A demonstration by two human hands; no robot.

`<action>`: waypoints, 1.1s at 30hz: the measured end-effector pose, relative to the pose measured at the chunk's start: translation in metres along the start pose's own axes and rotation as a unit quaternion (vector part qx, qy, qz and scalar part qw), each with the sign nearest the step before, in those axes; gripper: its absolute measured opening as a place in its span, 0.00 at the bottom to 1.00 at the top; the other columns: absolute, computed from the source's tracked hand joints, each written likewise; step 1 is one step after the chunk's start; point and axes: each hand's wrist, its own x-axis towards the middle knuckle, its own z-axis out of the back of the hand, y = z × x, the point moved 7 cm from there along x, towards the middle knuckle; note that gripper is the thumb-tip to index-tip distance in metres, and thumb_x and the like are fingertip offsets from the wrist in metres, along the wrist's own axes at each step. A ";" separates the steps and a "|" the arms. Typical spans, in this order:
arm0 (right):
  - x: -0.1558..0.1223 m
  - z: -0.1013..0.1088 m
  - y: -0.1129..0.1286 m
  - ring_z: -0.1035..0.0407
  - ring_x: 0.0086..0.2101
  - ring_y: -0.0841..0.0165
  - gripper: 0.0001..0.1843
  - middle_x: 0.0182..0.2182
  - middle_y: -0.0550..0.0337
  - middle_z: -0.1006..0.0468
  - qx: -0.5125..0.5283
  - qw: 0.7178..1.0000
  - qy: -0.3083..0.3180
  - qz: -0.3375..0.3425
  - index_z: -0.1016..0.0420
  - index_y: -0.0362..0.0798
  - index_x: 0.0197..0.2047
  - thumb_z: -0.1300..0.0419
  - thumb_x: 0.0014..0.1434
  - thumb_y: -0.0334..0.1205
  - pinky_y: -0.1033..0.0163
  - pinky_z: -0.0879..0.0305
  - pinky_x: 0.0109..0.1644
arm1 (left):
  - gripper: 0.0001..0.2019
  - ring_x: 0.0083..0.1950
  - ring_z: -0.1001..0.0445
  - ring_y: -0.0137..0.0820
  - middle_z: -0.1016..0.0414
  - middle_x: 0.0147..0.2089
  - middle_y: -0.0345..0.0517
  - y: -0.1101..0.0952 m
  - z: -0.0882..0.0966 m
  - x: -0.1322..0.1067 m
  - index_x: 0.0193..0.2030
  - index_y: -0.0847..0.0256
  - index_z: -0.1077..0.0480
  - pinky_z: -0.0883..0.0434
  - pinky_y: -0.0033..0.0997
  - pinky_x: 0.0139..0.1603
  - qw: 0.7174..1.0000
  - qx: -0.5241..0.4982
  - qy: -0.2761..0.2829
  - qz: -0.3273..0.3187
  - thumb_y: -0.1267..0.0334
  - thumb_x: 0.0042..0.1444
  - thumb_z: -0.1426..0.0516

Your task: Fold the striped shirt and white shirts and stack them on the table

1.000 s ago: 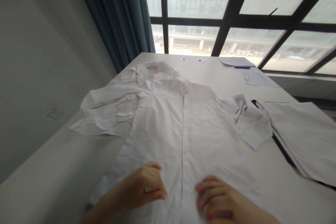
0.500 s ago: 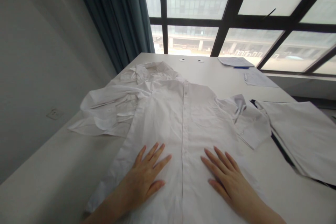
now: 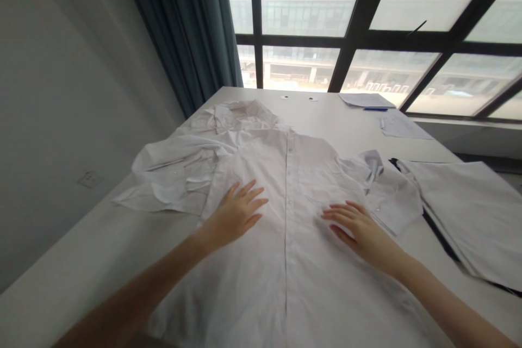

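A white button-front shirt (image 3: 285, 283) lies spread face up on a white table (image 3: 81, 244), its placket running away from me. My left hand (image 3: 234, 215) rests flat on the chest left of the buttons, fingers spread. My right hand (image 3: 359, 228) lies flat on the other side, near the pocket and the shirt's edge. Neither hand grips the cloth. One sleeve (image 3: 175, 168) is bunched in loose folds at the left, and the other sleeve's cuff (image 3: 391, 196) lies to the right.
A folded white garment (image 3: 468, 212) with a dark lower edge lies at the table's right. Papers (image 3: 367, 99) and a blue pen (image 3: 375, 109) lie at the far edge. A wall with a socket (image 3: 89, 179) borders the left side, and a large window stands beyond.
Both hands have slid forward up the shirt front towards the collar. Their fingers, curled a second ago, now lie flat and spread. The shirt looks smoother under them.
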 end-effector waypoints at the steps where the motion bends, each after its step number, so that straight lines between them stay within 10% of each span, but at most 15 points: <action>1: 0.014 0.004 -0.009 0.33 0.57 0.59 0.17 0.53 0.55 0.22 -0.012 1.000 -0.027 0.000 0.26 0.55 0.54 0.50 0.68 0.41 0.43 0.45 0.63 | 0.17 0.72 0.48 0.41 0.36 0.67 0.49 0.010 0.000 0.017 0.60 0.56 0.33 0.52 0.53 0.70 1.000 0.009 -0.005 0.010 0.64 0.66 0.51; 6: 0.071 -0.001 -0.063 0.41 0.63 0.58 0.23 0.61 0.53 0.30 -0.048 0.993 -0.101 -0.041 0.33 0.53 0.62 0.53 0.68 0.46 0.47 0.43 0.64 | 0.22 0.73 0.49 0.42 0.43 0.71 0.51 0.062 -0.020 0.078 0.67 0.57 0.40 0.52 0.53 0.70 0.992 0.061 -0.015 0.107 0.59 0.67 0.51; 13: 0.077 -0.039 -0.109 0.50 0.67 0.57 0.29 0.68 0.53 0.43 -0.107 0.985 -0.043 -0.132 0.42 0.51 0.68 0.58 0.69 0.51 0.45 0.51 0.67 | 0.24 0.72 0.48 0.41 0.45 0.72 0.51 0.085 -0.043 0.075 0.68 0.55 0.41 0.51 0.50 0.69 0.983 0.119 -0.027 0.135 0.53 0.68 0.54; 25: 0.065 -0.029 -0.124 0.45 0.64 0.56 0.27 0.64 0.50 0.35 -0.107 0.970 -0.114 -0.185 0.35 0.49 0.64 0.57 0.68 0.49 0.44 0.49 0.65 | 0.19 0.69 0.42 0.42 0.38 0.68 0.56 0.138 -0.015 0.051 0.62 0.61 0.35 0.51 0.55 0.68 0.930 0.086 -0.168 0.316 0.60 0.67 0.51; 30: 0.065 -0.019 -0.119 0.41 0.62 0.58 0.23 0.60 0.49 0.29 -0.102 0.966 -0.171 -0.164 0.30 0.47 0.59 0.55 0.67 0.43 0.47 0.47 0.64 | 0.17 0.69 0.44 0.42 0.42 0.69 0.58 0.143 -0.009 0.044 0.60 0.63 0.34 0.40 0.48 0.63 0.917 0.075 -0.196 0.340 0.64 0.66 0.50; 33: 0.069 -0.016 -0.103 0.43 0.63 0.60 0.23 0.61 0.50 0.31 -0.096 0.976 -0.169 -0.097 0.31 0.46 0.60 0.56 0.67 0.41 0.50 0.49 0.66 | 0.17 0.72 0.50 0.44 0.44 0.70 0.57 0.136 -0.006 0.047 0.59 0.63 0.33 0.50 0.55 0.68 0.923 0.090 -0.193 0.322 0.66 0.66 0.51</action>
